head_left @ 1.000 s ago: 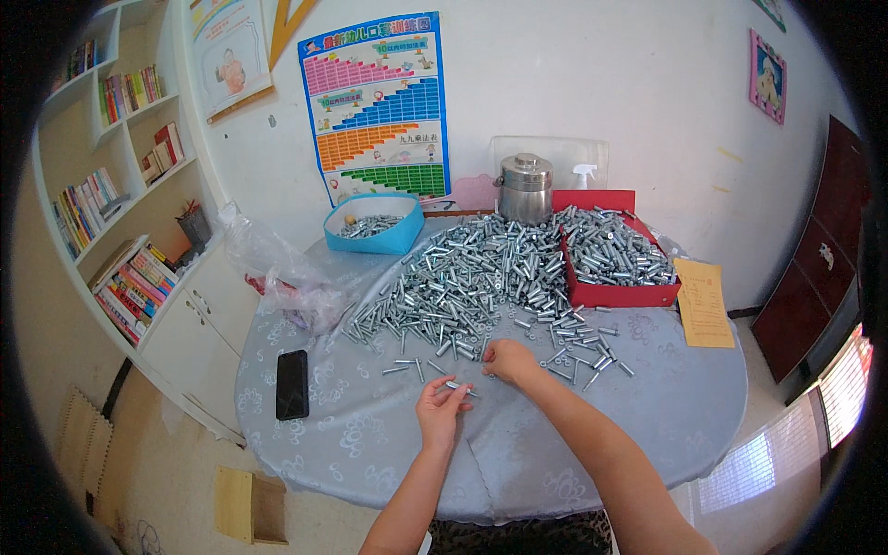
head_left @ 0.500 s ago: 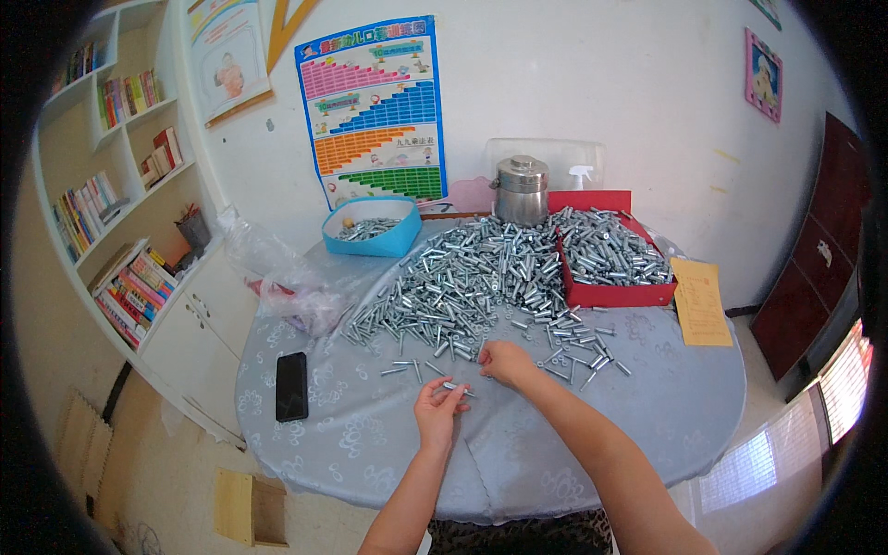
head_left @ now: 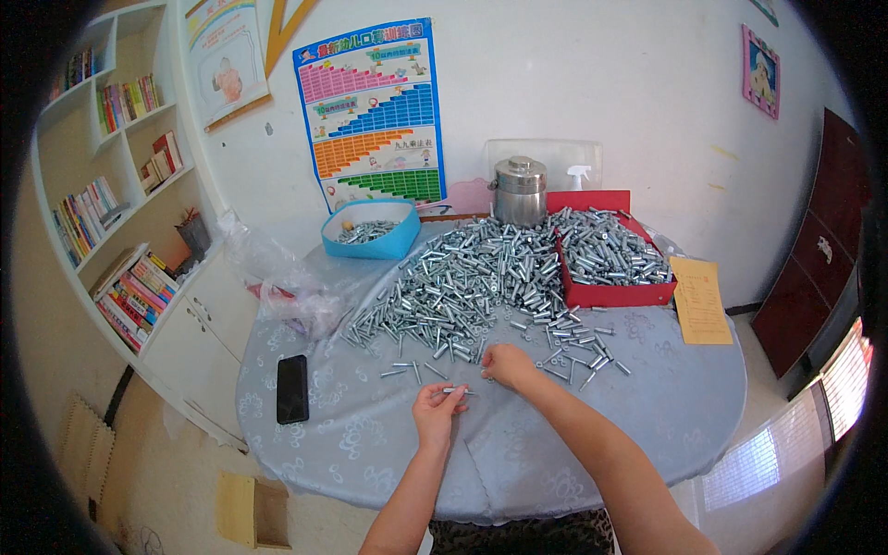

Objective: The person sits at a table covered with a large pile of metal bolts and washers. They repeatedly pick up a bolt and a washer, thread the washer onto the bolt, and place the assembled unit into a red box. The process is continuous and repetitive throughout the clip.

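Near the middle of the table, my left hand (head_left: 435,414) pinches a thin silver bolt (head_left: 457,392) between thumb and fingers. The bolt lies almost level and points to the right. Just right of it and a little farther off, my right hand (head_left: 507,366) has its fingertips pressed together near the tabletop; whatever they hold is too small to make out. Beyond both hands spreads a large heap of silver bolts and sleeves (head_left: 444,287). Several loose bolts (head_left: 402,368) lie to the left of my hands, and more parts (head_left: 592,356) lie to the right.
On the grey tablecloth (head_left: 370,453) are a black phone (head_left: 292,388), a crumpled plastic bag (head_left: 287,287), a blue bin (head_left: 370,242) with metal parts, a steel canister (head_left: 521,194), a red box (head_left: 620,294) full of parts and a yellow paper (head_left: 700,305). A bookshelf (head_left: 139,199) stands left.
The bolt in my left hand has turned from slanting down rightward to nearly level. My right hand has shifted very slightly, still beside the heap.
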Tool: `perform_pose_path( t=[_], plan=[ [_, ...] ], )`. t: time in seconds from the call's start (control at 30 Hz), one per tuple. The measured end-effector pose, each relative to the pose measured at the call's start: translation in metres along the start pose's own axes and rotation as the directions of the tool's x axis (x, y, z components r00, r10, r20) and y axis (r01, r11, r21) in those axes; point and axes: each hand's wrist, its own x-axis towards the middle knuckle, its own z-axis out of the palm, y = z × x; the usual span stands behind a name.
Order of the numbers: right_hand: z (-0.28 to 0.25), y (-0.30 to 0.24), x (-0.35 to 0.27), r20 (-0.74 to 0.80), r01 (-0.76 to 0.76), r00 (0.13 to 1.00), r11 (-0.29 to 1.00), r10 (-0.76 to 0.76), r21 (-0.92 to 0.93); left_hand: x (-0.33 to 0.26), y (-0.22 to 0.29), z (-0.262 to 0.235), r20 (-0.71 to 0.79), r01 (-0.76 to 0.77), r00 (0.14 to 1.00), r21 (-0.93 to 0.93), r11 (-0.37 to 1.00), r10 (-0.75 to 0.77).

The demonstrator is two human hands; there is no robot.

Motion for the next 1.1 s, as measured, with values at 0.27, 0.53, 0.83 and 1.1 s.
perform_pose_path(
  t=[0.27, 0.53, 0.83, 1.1],
  plan=[
    [-0.005, 0.001, 0.007, 0.134, -0.007, 0.991, 1.0, 0.007, 0.0, 0.0, -0.001, -0.001, -0.006, 0.001, 1.0, -0.029, 1.0, -0.001],
    [-0.006, 0.0, 0.007, 0.098, -0.029, 0.995, 1.0, 0.029, -0.006, 0.0, -0.001, -0.001, -0.019, 0.011, 1.0, -0.007, 1.0, -0.012],
    [-0.003, 0.0, 0.005, 0.078, 0.011, 0.997, 0.999, -0.007, -0.05, 0.0, -0.002, -0.001, -0.005, -0.001, 1.0, -0.04, 0.999, 0.001],
    [0.002, 0.003, 0.006, 0.086, 0.054, 0.995, 0.999, -0.054, 0.006, 0.002, -0.003, 0.0, 0.018, -0.029, 0.999, -0.049, 0.998, 0.03]
  ],
)
